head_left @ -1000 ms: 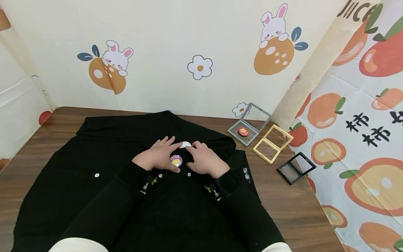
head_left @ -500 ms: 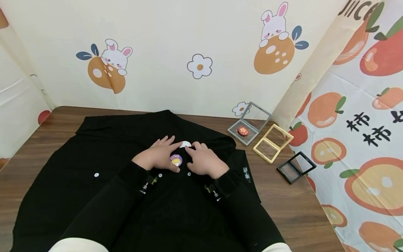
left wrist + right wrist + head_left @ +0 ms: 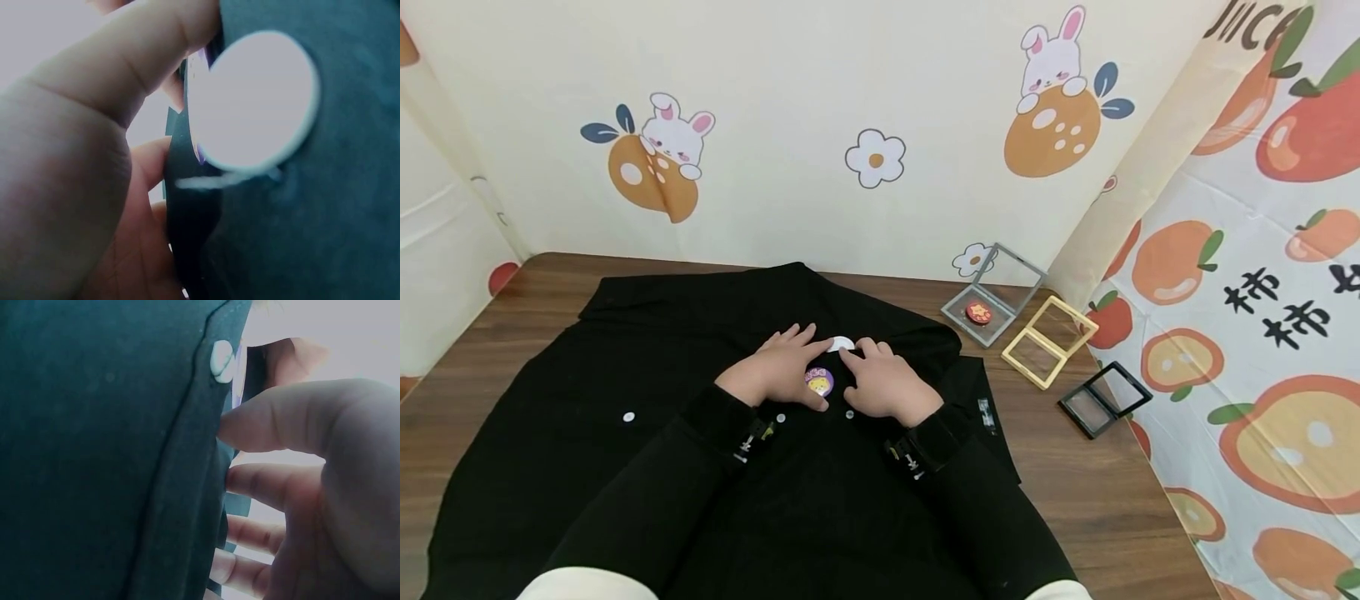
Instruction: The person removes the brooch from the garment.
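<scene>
A black shirt (image 3: 647, 350) lies spread out, with a round purple badge (image 3: 819, 382) bearing a yellow cartoon figure near its collar. My left hand (image 3: 775, 371) rests on the cloth left of the badge, thumb by its lower edge and fingers spread toward the collar. On the other side, my right hand (image 3: 891, 381) touches the fabric with its fingertips. Between both index fingers shows a white rounded patch (image 3: 841, 342) at the neck. A white button (image 3: 262, 100) looms close in the left wrist view; another button (image 3: 222, 360) sits above the thumb in the right wrist view.
Three small hinged cases stand opened at the right of the wooden table (image 3: 1075, 500): a grey case (image 3: 953, 312) with a red badge (image 3: 978, 313) inside, a yellow case (image 3: 1033, 358) and a black case (image 3: 1090, 412). Printed cloth walls (image 3: 775, 225) border the table.
</scene>
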